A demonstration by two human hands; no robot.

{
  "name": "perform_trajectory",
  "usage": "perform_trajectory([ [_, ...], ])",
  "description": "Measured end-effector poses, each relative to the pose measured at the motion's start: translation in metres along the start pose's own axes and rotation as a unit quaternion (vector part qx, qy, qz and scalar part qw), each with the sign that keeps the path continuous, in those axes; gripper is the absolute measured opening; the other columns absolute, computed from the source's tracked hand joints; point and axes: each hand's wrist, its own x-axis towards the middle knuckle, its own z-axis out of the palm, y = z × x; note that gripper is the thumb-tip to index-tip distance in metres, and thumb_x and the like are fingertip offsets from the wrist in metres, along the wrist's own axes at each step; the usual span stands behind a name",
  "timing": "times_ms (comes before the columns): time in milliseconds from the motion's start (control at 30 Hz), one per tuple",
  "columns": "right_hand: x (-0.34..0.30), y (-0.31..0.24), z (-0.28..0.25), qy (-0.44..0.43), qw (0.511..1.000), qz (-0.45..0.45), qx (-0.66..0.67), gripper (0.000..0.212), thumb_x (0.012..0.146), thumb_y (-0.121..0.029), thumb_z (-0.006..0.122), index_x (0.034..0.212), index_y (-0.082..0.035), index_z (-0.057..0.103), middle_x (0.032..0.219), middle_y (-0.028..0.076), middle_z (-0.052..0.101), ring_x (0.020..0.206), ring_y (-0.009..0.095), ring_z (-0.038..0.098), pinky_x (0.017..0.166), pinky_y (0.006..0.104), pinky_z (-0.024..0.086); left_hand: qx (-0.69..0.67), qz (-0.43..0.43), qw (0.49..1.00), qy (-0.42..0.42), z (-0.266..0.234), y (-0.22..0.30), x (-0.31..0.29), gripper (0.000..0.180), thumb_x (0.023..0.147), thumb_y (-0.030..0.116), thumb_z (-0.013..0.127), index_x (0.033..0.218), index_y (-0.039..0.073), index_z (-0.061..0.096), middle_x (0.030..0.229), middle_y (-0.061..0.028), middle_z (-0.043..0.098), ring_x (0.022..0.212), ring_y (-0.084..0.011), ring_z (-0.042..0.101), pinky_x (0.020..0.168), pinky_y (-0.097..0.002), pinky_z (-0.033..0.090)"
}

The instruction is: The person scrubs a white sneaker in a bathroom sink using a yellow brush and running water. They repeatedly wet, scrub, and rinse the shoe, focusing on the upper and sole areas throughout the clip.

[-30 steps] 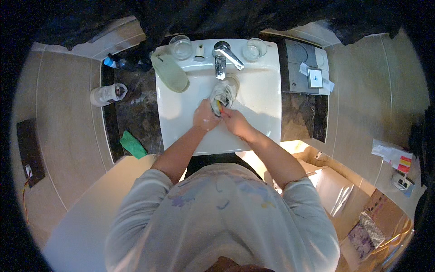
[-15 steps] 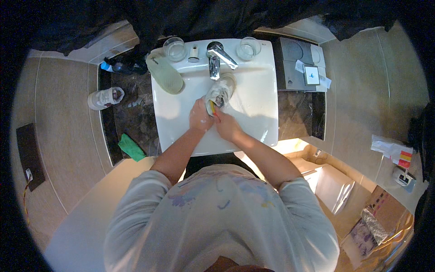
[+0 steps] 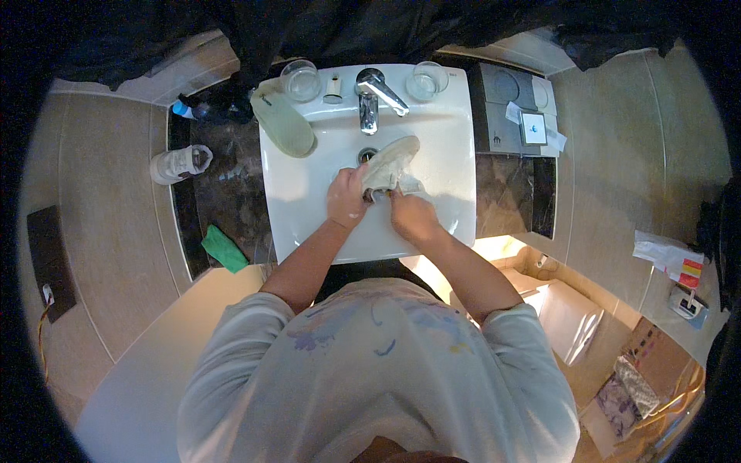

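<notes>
A white sneaker (image 3: pixel 392 162) is tilted on its side over the sink basin (image 3: pixel 305 231), its pale sole turned up and to the left. Suds cling to its upper. My left hand (image 3: pixel 346 197) is closed around the heel end. Against the shoe's right side, my right hand (image 3: pixel 415 216) is closed with its fingers at the upper; a small brush in it is mostly hidden now, though its yellow and red show in the earlier picture. The drain (image 3: pixel 368 155) is visible just beyond my left hand, below the chrome faucet (image 3: pixel 369 100).
A pale green slipper-shaped item (image 3: pixel 284 127) lies on the basin's left rim. Two clear cups (image 3: pixel 301 81) flank the faucet. On the left counter are another sneaker (image 3: pixel 181 164), a green cloth (image 3: pixel 224 249) and a dark bottle (image 3: pixel 208 109). A grey box (image 3: pixel 502 116) stands right.
The sneaker has been rolled so its sole faces up and left, uncovering the drain. My right hand has moved right and slightly down, along the shoe's side.
</notes>
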Motion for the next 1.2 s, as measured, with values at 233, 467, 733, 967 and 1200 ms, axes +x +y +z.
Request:
perform_trajectory([
  [233,-0.015,0.013,0.011,0.153,0.96,-0.047,0.228,0.04,0.1,-0.031,0.048,0.129,-0.007,0.061,0.092,0.026,0.068,0.085,0.044,0.065,0.077,0.0506,0.051,-0.016,-0.08,0.991,-0.109,-0.022,0.022,-0.015,0.069,0.071,0.019,0.078,0.132,0.004,0.048,0.121,-0.0206,0.051,0.109,-0.0404,0.054,0.095,-0.0473,0.046],
  [467,-0.034,0.011,0.002,0.177,0.978,0.009,0.112,0.035,0.099,-0.029,0.049,0.125,-0.01,0.064,0.085,0.023,0.069,0.075,0.041,0.066,0.067,0.0493,0.053,-0.039,0.033,0.994,-0.094,-0.069,0.05,0.046,0.05,0.073,0.016,0.075,0.119,0.003,0.059,0.131,-0.0224,0.05,0.124,-0.0422,0.048,0.108,-0.048,0.038],
  [733,-0.037,0.01,-0.035,0.121,0.992,0.021,-0.021,0.033,0.098,-0.019,0.046,0.125,-0.015,0.065,0.091,0.017,0.067,0.084,0.036,0.069,0.07,0.044,0.056,0.052,0.121,0.948,-0.29,-0.036,0.013,0.094,0.026,0.084,0.018,0.064,0.108,0.01,0.067,0.117,-0.0132,0.063,0.112,-0.0337,0.059,0.094,-0.044,0.05],
  [967,-0.024,-0.012,-0.034,0.035,0.999,0.005,0.017,0.032,0.097,-0.016,0.045,0.124,-0.011,0.061,0.112,0.02,0.062,0.095,0.038,0.067,0.079,0.0456,0.055,0.001,-0.047,0.996,-0.076,-0.031,0.024,0.048,0.022,0.086,0.025,0.064,0.089,0.003,0.07,0.094,-0.0172,0.065,0.09,-0.0374,0.062,0.081,-0.0469,0.05],
  [1200,-0.004,0.018,0.0,0.156,0.983,-0.026,0.088,0.021,0.097,-0.022,0.051,0.106,-0.006,0.062,0.094,0.02,0.067,0.085,0.041,0.067,0.076,0.0489,0.053,0.006,0.079,0.995,-0.06,-0.06,0.013,0.015,0.034,0.073,0.03,0.078,0.095,0.007,0.07,0.111,-0.0122,0.063,0.108,-0.0344,0.058,0.097,-0.0488,0.044],
])
